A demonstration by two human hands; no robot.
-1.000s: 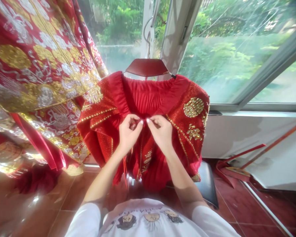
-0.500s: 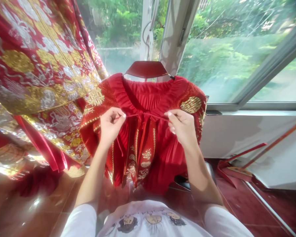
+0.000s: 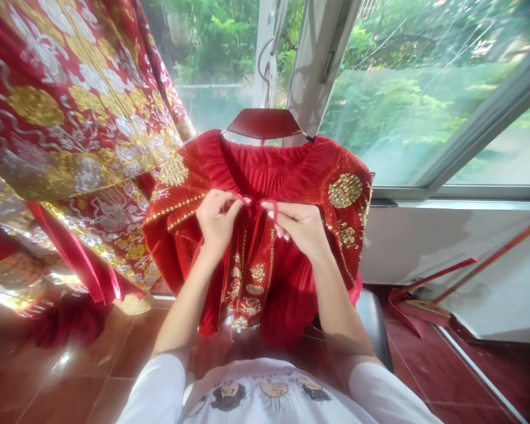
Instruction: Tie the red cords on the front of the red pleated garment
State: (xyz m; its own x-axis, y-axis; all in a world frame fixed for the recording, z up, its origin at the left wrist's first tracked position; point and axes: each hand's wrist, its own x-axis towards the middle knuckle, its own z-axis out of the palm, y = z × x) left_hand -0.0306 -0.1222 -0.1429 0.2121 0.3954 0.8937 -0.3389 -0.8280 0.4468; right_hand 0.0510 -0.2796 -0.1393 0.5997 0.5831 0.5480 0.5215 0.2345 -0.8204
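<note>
The thin red cord [image 3: 257, 203] (pulled taut between spread hands half a second ago) is now gathered at the front of the red garment [image 3: 291, 176] on the hanger [image 3: 264, 122], pinched by left hand [image 3: 216, 221] and right hand [image 3: 302, 227] brought close together, suggesting a knot being formed.

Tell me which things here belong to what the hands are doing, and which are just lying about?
In hand:
left hand and right hand, pinching a thin red cord
pleated red garment with gold embroidery
dark red wooden hanger

Lying about:
large red robe with gold and silver embroidery
black seat
red and orange strips on the floor
</note>
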